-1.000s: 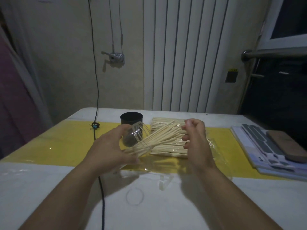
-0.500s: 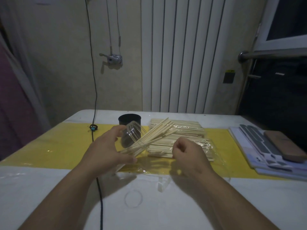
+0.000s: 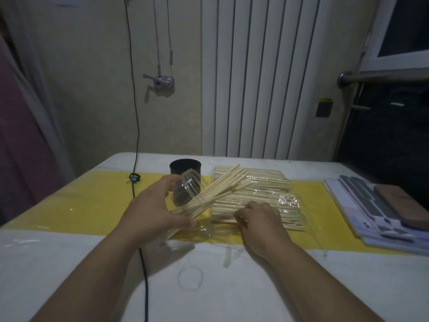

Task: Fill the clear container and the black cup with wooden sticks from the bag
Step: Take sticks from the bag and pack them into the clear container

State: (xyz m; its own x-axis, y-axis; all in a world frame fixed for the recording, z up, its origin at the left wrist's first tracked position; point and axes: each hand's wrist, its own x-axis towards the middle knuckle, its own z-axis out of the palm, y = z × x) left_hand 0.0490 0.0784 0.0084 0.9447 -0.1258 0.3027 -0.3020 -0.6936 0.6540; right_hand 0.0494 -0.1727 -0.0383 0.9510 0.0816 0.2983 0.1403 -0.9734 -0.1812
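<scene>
Right hand is dropping back to the bag for another batch.

The clear container point(image 3: 185, 194) is lying tilted just above the yellow sheet point(image 3: 81, 205), mouth facing away to the right, with a sheaf of wooden sticks point(image 3: 222, 184) jutting out of it. The left hand point(image 3: 153, 210) is wrapping round its side. The right hand point(image 3: 257, 219), up at the stick tips a second ago, is now sitting on the near edge of the bag point(image 3: 285, 201), fingers curled down; whether it is pinching any sticks I cannot tell. The black cup point(image 3: 183, 166) is standing just behind, no sticks showing in it, so I'd say plenty of filling is remaining.
</scene>
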